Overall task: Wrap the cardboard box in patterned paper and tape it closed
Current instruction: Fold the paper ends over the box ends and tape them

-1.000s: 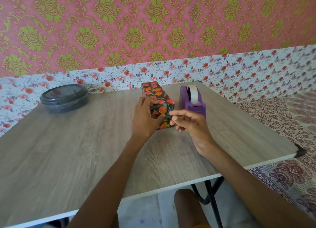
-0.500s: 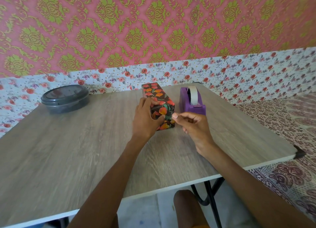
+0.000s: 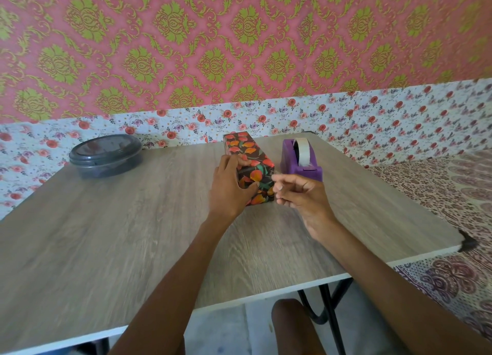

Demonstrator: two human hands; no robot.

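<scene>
The left hand (image 3: 230,187) clasped the near end of the oblong box in dark, orange-leafed paper (image 3: 249,152). Just right of that grip, the right hand (image 3: 300,195) was curled; whether it held anything could not be told.

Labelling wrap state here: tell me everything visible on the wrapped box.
The wrapped box is a long rectangular block covered in dark paper with orange and red leaf print; no bare cardboard shows. It lies flat on the table, long axis running away from the camera, left of the purple tape dispenser, apart from it. The left hand grips its near end, fingers over the top, thumb on the end face.
</scene>
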